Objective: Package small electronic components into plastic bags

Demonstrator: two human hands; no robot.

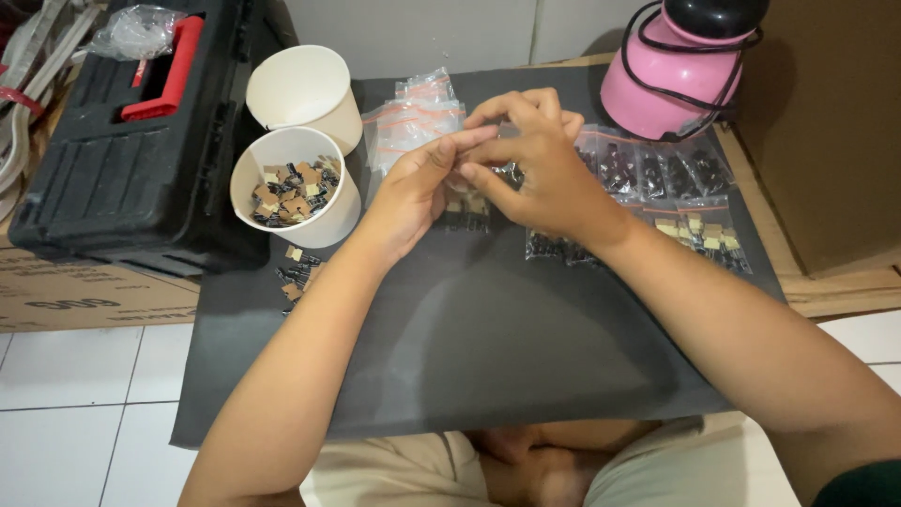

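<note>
Left hand [413, 188] and right hand [535, 164] pinch one small clear plastic zip bag [466, 208], fingers closed on it, above dark grey mat [488, 347].

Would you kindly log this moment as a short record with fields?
Surface: dark mat on a tiled floor
Left hand: pinching a small clear bag of dark parts
Right hand: fingers at the same bag's top
Cups: filled cup of small parts; empty cup behind it
Stock: filled bags at right
Also: black toolbox, pink jug
</note>
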